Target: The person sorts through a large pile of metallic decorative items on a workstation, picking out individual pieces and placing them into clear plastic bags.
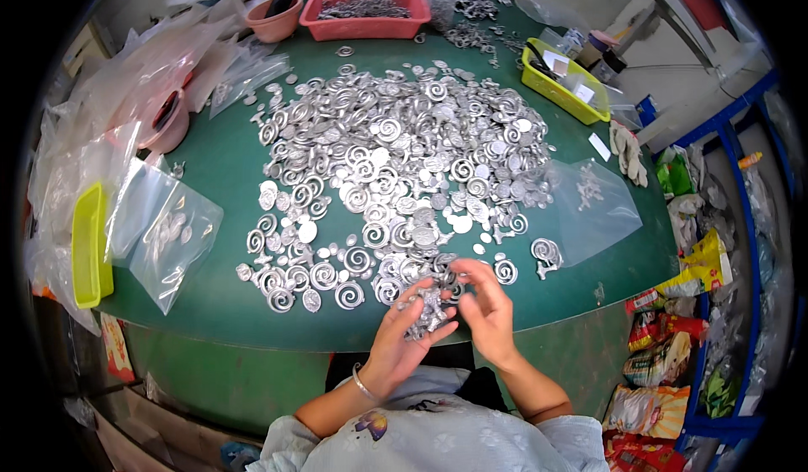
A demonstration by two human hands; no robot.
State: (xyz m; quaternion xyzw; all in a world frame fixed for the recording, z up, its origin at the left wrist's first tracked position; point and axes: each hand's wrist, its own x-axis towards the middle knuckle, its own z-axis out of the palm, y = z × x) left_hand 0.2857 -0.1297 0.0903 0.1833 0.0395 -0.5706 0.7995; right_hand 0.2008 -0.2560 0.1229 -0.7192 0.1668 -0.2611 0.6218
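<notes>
Green table (219,169) edge, both hands (404,342) w/ spirals (427,310)

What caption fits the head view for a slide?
Two hands sort silver spiral pieces heaped on a green table.

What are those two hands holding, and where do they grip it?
The left hand cups a small heap of silver metal pieces in its palm; the right hand pinches at the heap's top with its fingertips.

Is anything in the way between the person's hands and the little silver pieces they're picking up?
No. The left hand already cups a small bunch of silver metal pieces, and the right hand touches them from the other side. The big pile of silver spirals lies just beyond on the green table, with nothing between.
</notes>
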